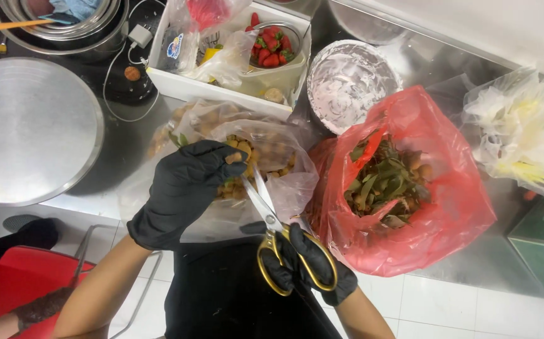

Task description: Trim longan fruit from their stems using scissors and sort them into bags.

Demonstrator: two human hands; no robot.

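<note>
My left hand (pixel 184 188), in a black glove, grips a cluster of small brown round fruits (pixel 237 158) at the mouth of a clear plastic bag (pixel 284 182) full of the same fruit. My right hand (pixel 312 267), also in a black glove, holds gold-handled scissors (pixel 265 210) with the blades parted and pointing up at the cluster's stem. A red plastic bag (pixel 422 213) with green leaves and stems (pixel 378 179) stands open just right of the scissors.
A large steel lid (pixel 30 129) lies left. Behind are a white box (pixel 221 91) with a tub of strawberries (pixel 270 45), a cream-smeared bowl (pixel 347 81), stacked steel bowls (pixel 64 28) and a clear bag (pixel 523 135) at right. Another person's gloved hand (pixel 46 306) shows bottom left.
</note>
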